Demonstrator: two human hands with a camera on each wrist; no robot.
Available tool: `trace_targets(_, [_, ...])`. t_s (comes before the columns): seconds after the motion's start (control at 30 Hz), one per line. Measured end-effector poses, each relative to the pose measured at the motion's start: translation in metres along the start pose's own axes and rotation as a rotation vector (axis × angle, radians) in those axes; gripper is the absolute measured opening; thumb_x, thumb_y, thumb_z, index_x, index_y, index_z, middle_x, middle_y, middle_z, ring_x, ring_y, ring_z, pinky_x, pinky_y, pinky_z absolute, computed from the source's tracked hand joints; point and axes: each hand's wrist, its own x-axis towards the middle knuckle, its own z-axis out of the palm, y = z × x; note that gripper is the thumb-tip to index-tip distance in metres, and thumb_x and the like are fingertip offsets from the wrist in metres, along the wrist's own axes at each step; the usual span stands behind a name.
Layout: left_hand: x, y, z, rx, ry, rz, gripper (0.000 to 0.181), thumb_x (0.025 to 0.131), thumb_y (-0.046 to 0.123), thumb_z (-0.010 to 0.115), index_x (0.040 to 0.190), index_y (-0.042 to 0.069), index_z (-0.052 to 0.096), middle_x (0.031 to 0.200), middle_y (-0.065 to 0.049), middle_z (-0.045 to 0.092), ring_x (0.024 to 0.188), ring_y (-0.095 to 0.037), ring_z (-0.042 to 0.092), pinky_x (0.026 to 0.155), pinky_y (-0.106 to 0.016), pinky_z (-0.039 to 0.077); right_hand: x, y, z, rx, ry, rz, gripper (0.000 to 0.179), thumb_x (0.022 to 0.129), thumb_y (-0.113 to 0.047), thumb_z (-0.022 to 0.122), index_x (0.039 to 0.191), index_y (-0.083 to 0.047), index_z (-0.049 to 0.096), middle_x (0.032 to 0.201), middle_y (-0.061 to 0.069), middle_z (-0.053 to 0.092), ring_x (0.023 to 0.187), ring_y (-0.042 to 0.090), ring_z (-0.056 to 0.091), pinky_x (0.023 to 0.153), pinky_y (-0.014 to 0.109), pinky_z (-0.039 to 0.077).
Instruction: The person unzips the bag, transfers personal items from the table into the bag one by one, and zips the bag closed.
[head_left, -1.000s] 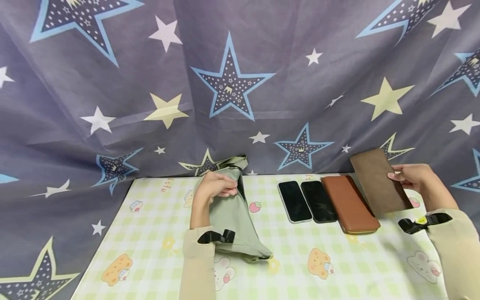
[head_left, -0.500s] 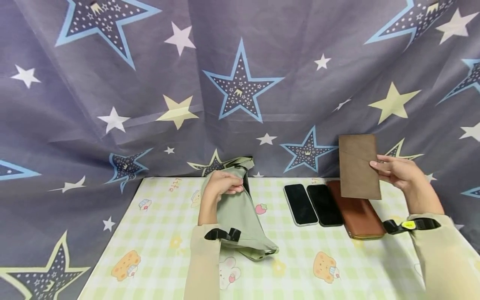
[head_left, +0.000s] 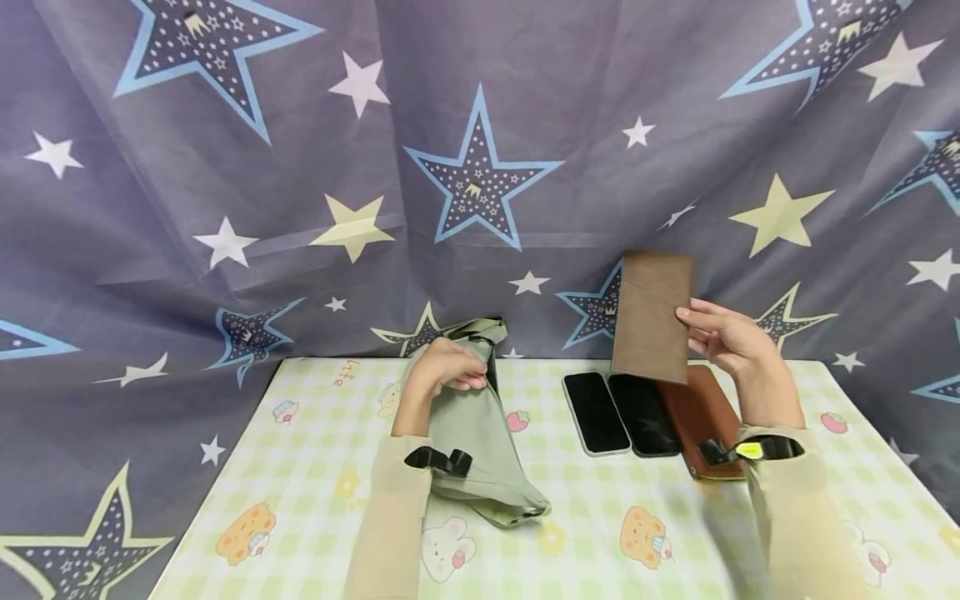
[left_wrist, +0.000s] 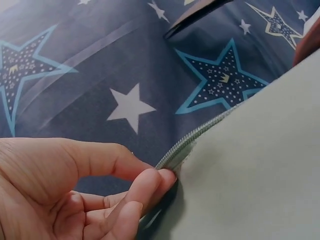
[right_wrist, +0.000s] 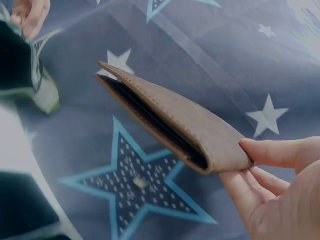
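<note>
A green fabric bag (head_left: 476, 442) with a zipper lies at the middle of the table. My left hand (head_left: 448, 365) pinches the zipped edge of its opening; the teeth of the zipper (left_wrist: 187, 141) show in the left wrist view. In my right hand (head_left: 731, 337) is a brown bifold wallet (head_left: 651, 321), pinched at its folded edge between thumb and fingers. The wallet is held up above the table, nearly upright, and its open side shows in the right wrist view. What is inside the bag is hidden.
Two phones lie side by side right of the bag, a white-edged phone (head_left: 596, 414) and a black phone (head_left: 647, 421). Beside them is a reddish-brown zip wallet (head_left: 697, 408), partly covered by the right arm. A star-patterned curtain (head_left: 300, 167) hangs behind the checked tablecloth (head_left: 585, 517).
My right hand has lifted the brown wallet and carried it left, from beside the zip wallet to above the phones. My left hand stays on the bag's edge.
</note>
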Motion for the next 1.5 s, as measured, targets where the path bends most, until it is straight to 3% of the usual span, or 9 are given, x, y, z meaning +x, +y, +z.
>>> trace_targets(0.1, [0.001,0.001,-0.002,0.02,-0.028,-0.01,0.011,0.088,-0.001,0.069,0.096,-0.007,0.073,0.061,0.0,0.07,0.052,-0.005,0.067,0.05,-0.016,0.056,0.005,0.007,0.008,-0.007,0.001,-0.006,0.022,0.098,0.007,0.059,0.098,-0.014,0.068,0.084,-0.001,0.076,0.075,0.01,0.072,0.067,0.024,0.058])
trace_targets(0.37, [-0.003,-0.004,-0.005,0.025,-0.022,-0.002,0.021,0.091,0.003,0.068,0.106,-0.011,0.071,0.064,0.001,0.071,0.055,-0.005,0.068,0.051,-0.014,0.056,0.015,0.029,0.029,-0.074,-0.005,0.001,0.018,0.1,0.003,0.055,0.108,-0.013,0.055,0.085,-0.005,0.073,0.073,0.007,0.069,0.067,0.022,0.057])
trace_targets(0.77, [-0.005,-0.005,-0.005,0.004,-0.025,0.029,0.016,0.09,0.003,0.071,0.101,-0.01,0.072,0.064,0.0,0.072,0.056,-0.005,0.068,0.051,-0.015,0.057,0.019,0.05,0.05,-0.119,-0.143,-0.011,0.026,0.101,0.007,0.051,0.097,-0.013,0.067,0.085,-0.004,0.074,0.073,0.007,0.07,0.067,0.022,0.06])
trace_targets(0.87, [-0.007,-0.004,-0.007,0.005,-0.037,0.034,0.02,0.09,0.004,0.072,0.104,-0.011,0.072,0.065,0.0,0.073,0.057,-0.005,0.069,0.052,-0.015,0.057,0.025,0.056,0.055,-0.165,-0.163,0.014,0.022,0.101,0.008,0.05,0.103,-0.01,0.062,0.087,-0.004,0.074,0.077,0.007,0.071,0.069,0.022,0.06])
trace_targets(0.97, [-0.006,-0.004,-0.01,0.004,-0.043,0.033,0.02,0.091,0.004,0.072,0.104,-0.01,0.073,0.065,0.0,0.073,0.057,-0.005,0.069,0.053,-0.015,0.057,0.031,0.062,0.062,-0.259,-0.171,0.052,0.021,0.102,0.006,0.05,0.12,-0.004,0.052,0.089,-0.007,0.072,0.08,0.004,0.069,0.071,0.02,0.059])
trace_targets(1.07, [-0.006,-0.005,-0.013,0.005,-0.048,0.028,0.02,0.091,0.006,0.073,0.106,-0.008,0.074,0.065,0.001,0.072,0.058,-0.004,0.069,0.054,-0.014,0.057,0.036,0.07,0.068,-0.362,-0.185,0.102,0.043,0.103,0.002,0.051,0.142,0.006,0.035,0.091,-0.01,0.071,0.084,0.002,0.068,0.075,0.019,0.058])
trace_targets(1.2, [-0.006,-0.004,-0.018,-0.005,-0.06,0.022,0.024,0.093,0.007,0.072,0.111,-0.009,0.073,0.067,0.002,0.073,0.06,-0.004,0.069,0.055,-0.014,0.058,0.043,0.079,0.071,-0.482,-0.215,0.165,0.062,0.103,-0.002,0.051,0.154,0.014,0.018,0.093,-0.013,0.07,0.087,0.0,0.068,0.079,0.018,0.056])
trace_targets(1.5, [-0.006,-0.005,-0.022,-0.041,-0.068,0.022,0.024,0.093,0.007,0.07,0.111,-0.008,0.072,0.066,0.004,0.073,0.06,-0.004,0.07,0.057,-0.014,0.058,0.052,0.088,0.07,-0.582,-0.251,0.252,0.051,0.104,-0.005,0.051,0.149,0.009,0.031,0.091,-0.016,0.07,0.084,-0.001,0.068,0.079,0.017,0.054])
